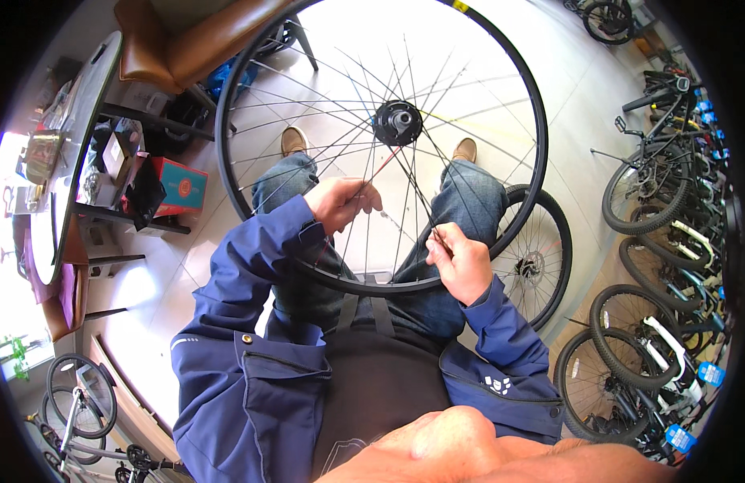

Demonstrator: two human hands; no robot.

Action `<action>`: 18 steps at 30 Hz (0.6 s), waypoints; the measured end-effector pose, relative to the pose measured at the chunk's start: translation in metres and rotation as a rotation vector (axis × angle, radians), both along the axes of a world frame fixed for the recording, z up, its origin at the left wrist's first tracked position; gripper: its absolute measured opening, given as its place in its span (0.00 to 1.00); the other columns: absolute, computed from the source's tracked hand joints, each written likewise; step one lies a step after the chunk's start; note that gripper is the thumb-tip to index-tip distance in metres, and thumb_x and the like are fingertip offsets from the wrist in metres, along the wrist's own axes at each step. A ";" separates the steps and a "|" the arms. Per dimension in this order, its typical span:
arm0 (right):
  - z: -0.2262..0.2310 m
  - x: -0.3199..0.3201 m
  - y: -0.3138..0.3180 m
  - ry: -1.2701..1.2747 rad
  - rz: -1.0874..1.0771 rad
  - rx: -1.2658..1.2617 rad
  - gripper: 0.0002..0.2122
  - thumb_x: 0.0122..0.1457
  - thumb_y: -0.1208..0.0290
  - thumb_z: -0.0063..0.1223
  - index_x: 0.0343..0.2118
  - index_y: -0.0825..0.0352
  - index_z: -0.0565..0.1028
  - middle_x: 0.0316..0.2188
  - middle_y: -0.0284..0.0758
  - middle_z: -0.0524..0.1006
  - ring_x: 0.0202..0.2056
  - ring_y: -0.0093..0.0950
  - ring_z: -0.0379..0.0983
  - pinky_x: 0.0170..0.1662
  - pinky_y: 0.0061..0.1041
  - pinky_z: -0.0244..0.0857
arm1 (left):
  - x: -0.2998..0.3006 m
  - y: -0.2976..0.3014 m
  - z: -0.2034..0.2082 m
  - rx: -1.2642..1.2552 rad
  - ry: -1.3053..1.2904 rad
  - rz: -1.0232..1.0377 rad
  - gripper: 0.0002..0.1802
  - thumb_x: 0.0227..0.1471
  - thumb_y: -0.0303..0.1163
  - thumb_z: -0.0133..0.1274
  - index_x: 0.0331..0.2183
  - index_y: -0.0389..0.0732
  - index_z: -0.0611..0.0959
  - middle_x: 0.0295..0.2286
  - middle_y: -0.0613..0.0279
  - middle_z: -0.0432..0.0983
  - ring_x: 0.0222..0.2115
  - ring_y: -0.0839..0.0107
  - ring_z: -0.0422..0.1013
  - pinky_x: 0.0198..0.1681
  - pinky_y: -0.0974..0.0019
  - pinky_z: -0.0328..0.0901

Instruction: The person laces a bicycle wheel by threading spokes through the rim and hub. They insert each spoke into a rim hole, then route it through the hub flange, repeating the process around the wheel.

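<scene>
A bicycle wheel with a bare black rim (221, 133) and no tyre rests over my lap and legs. Its black hub (398, 123) faces up at me, with many thin spokes fanning out. My left hand (344, 203) is inside the rim on the left side, fingers curled round a reddish spoke (382, 166) that runs from the hub. My right hand (463, 262), close to the near right of the rim, pinches a dark spoke (418, 189) between thumb and forefinger. The fingers partly hide the spoke ends.
A second wheel with a tyre (567, 258) stands beside my right leg. Several bicycles (642, 185) line the right side. On the left are a table (95, 105), a red and teal box (181, 187) and a brown leather chair (175, 48). Another bicycle (79, 398) is at the lower left.
</scene>
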State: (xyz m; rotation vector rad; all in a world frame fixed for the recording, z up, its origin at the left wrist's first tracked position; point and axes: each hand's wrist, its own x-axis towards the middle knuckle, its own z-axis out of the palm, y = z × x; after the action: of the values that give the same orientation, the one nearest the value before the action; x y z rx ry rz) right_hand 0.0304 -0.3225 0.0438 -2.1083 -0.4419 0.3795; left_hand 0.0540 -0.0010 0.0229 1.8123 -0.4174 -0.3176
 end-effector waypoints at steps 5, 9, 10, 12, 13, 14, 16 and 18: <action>-0.002 0.000 -0.009 0.147 0.014 0.057 0.09 0.71 0.78 0.61 0.51 0.73 0.75 0.33 0.37 0.85 0.34 0.20 0.85 0.41 0.24 0.78 | -0.003 -0.002 -0.036 0.016 -0.065 0.021 0.14 0.73 0.19 0.46 0.41 0.33 0.87 0.33 0.58 0.85 0.34 0.70 0.79 0.41 0.64 0.75; -0.009 0.006 -0.012 0.209 0.021 0.183 0.12 0.69 0.80 0.64 0.51 0.72 0.73 0.40 0.34 0.85 0.33 0.16 0.79 0.40 0.21 0.75 | -0.003 -0.001 -0.040 -0.002 -0.075 0.012 0.13 0.75 0.23 0.47 0.42 0.32 0.87 0.33 0.56 0.86 0.36 0.70 0.81 0.43 0.65 0.76; -0.010 0.007 -0.012 0.281 0.007 0.259 0.12 0.67 0.83 0.63 0.49 0.71 0.73 0.42 0.31 0.84 0.31 0.12 0.74 0.37 0.17 0.70 | -0.003 -0.002 -0.038 0.008 -0.072 0.016 0.12 0.75 0.23 0.48 0.44 0.32 0.87 0.34 0.57 0.86 0.36 0.71 0.81 0.42 0.65 0.76; -0.009 0.008 -0.017 0.284 0.051 0.208 0.11 0.67 0.84 0.61 0.49 0.71 0.73 0.41 0.31 0.84 0.30 0.11 0.72 0.35 0.15 0.68 | -0.006 -0.003 -0.032 0.058 -0.039 0.029 0.12 0.75 0.23 0.48 0.49 0.33 0.87 0.37 0.58 0.86 0.35 0.73 0.81 0.42 0.67 0.76; -0.007 0.007 -0.020 0.343 0.044 0.175 0.11 0.66 0.85 0.60 0.49 0.71 0.73 0.41 0.31 0.84 0.30 0.10 0.71 0.34 0.15 0.66 | -0.008 -0.004 -0.029 -0.022 0.123 0.070 0.12 0.75 0.23 0.49 0.51 0.33 0.86 0.39 0.58 0.86 0.35 0.74 0.80 0.41 0.67 0.76; -0.007 0.008 -0.020 0.309 0.078 0.144 0.11 0.66 0.85 0.60 0.49 0.72 0.74 0.41 0.31 0.84 0.30 0.09 0.71 0.34 0.14 0.66 | -0.010 -0.002 -0.026 -0.071 0.300 0.112 0.13 0.74 0.22 0.49 0.54 0.34 0.85 0.40 0.59 0.86 0.34 0.75 0.80 0.41 0.68 0.76; -0.005 0.007 -0.020 0.279 0.123 0.097 0.12 0.65 0.86 0.59 0.49 0.72 0.74 0.42 0.32 0.85 0.30 0.07 0.70 0.33 0.13 0.65 | -0.013 0.000 -0.023 -0.216 0.416 0.147 0.20 0.72 0.19 0.50 0.62 0.36 0.81 0.46 0.62 0.84 0.32 0.78 0.79 0.39 0.72 0.75; -0.003 0.007 -0.017 0.327 0.115 0.165 0.12 0.65 0.85 0.62 0.49 0.72 0.75 0.41 0.32 0.86 0.29 0.07 0.70 0.33 0.13 0.65 | -0.012 0.003 -0.024 -0.204 0.202 0.162 0.23 0.68 0.15 0.50 0.62 0.36 0.81 0.53 0.57 0.81 0.41 0.73 0.80 0.45 0.69 0.76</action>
State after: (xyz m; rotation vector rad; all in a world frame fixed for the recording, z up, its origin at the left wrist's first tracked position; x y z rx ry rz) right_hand 0.0371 -0.3399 0.0407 -1.8237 -0.3871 0.7172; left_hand 0.0423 0.0021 -0.0007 1.5849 -0.1543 -0.3295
